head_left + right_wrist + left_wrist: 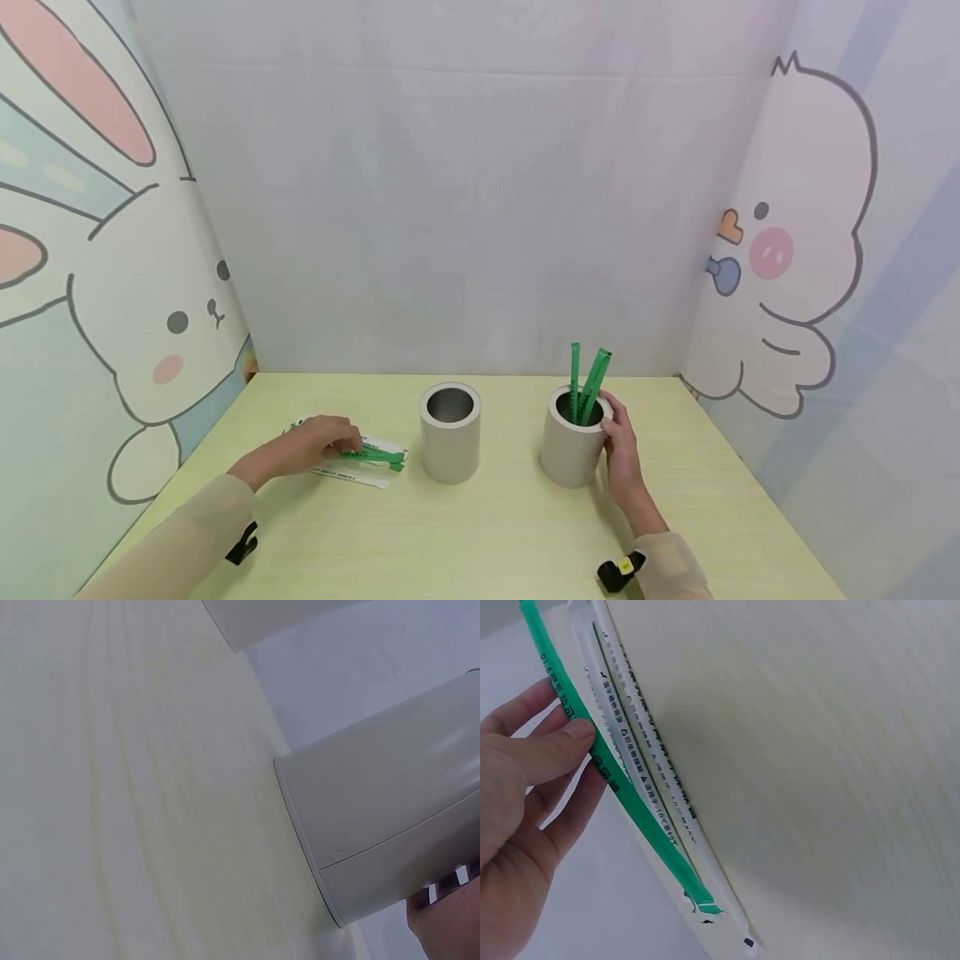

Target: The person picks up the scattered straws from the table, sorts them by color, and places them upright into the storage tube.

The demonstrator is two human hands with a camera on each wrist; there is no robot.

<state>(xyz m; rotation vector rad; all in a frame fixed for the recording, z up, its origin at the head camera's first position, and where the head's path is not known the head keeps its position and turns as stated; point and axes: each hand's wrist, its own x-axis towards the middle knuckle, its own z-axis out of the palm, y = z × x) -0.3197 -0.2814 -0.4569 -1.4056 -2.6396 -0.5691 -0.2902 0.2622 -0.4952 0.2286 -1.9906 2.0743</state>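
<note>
My left hand (pixel 318 437) is low over the left of the table, by a small pile of paper-wrapped straws. In the left wrist view, its thumb and fingers pinch a green wrapped straw (pixel 660 844). White wrapped straws (pixel 671 787) with black print lie beside it. On the right stands an upright pale grey cup (pixel 567 458), and several green wrapped straws (pixel 595 385) lean out of its mouth. My right hand (pixel 622 454) holds this cup by its right side, near the rim. The right wrist view has the cup's wall (pixel 375 810) with some fingers against it.
A second pale grey cup (pixel 450 450) stands upright between the straw pile and the right cup; its visible inside is dark. Behind the light wooden table (pixel 480 550) hangs a plain grey curtain (pixel 465 208). Cartoon-printed panels close off both sides.
</note>
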